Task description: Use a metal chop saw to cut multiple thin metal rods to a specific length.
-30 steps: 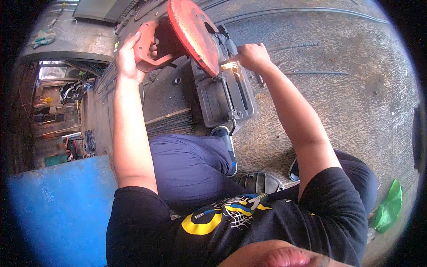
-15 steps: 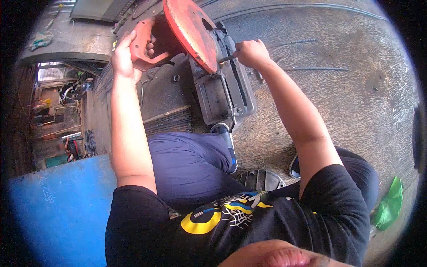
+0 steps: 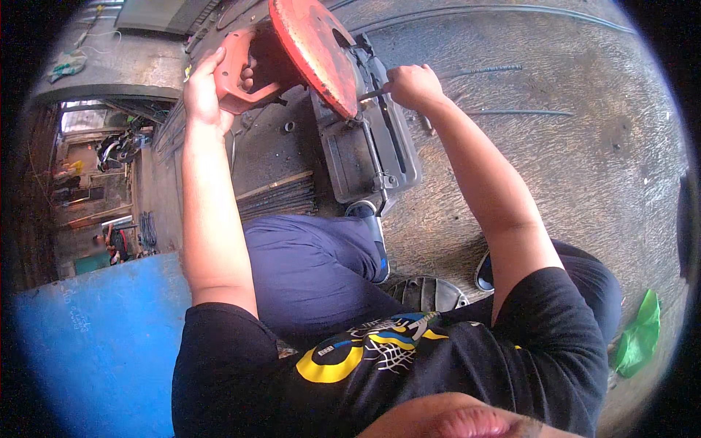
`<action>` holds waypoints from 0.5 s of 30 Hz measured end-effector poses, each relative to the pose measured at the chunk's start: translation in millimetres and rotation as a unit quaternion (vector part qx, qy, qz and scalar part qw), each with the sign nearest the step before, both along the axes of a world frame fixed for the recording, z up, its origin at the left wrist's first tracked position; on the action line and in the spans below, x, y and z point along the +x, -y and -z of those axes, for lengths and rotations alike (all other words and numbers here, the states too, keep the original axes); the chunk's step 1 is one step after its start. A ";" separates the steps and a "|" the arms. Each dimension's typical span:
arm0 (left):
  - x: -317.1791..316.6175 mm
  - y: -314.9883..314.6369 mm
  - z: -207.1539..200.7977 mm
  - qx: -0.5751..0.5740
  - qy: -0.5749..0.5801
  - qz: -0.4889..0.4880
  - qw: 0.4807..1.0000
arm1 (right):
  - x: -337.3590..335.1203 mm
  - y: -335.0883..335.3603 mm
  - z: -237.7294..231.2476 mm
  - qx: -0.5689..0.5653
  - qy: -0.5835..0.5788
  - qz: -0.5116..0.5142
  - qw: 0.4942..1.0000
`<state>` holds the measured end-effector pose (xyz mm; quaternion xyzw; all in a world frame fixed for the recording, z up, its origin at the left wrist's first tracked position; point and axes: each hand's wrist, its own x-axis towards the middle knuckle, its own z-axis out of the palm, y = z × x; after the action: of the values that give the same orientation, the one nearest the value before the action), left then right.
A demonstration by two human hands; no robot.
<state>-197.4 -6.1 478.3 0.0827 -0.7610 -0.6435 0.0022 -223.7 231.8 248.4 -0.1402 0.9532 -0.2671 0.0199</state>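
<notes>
An orange-red chop saw stands on the floor ahead of me, its round blade guard tilted above a grey metal base. My left hand is wrapped round the saw's D-shaped handle, fingers curled through the opening. To the right of the guard, my right hand is closed on a dark metal rod, which reaches left toward the guard's lower edge. Where the rod meets the saw is hidden behind the guard. A clamp screw runs along the base toward my shoe.
Several dark rods lie bundled left of the base. A ribbed bar and a thinner bar lie to the right. A blue panel fills the lower left. A green plastic piece lies at far right, and a round ribbed metal object between my legs.
Almost nothing differs. Both hands keep their grips, and the saw's guard and handle stay at nearly the same height.
</notes>
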 end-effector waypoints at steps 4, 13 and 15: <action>-1.3 0.9 0.7 0.007 -0.001 0.002 1.000 | 0.5 -0.7 -0.3 -0.014 0.007 -0.001 1.000; -5.8 7.5 2.2 0.023 0.010 0.021 0.999 | -0.5 -2.4 -2.7 0.011 0.029 -0.017 0.999; -6.4 9.0 2.6 0.016 0.010 0.018 1.000 | -0.4 -3.0 -3.3 0.015 0.032 -0.021 0.999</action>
<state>-203.7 -15.1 475.7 0.0753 -0.7517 -0.6549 -0.0185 -224.1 234.8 251.8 -0.1515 0.9528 -0.2565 0.0587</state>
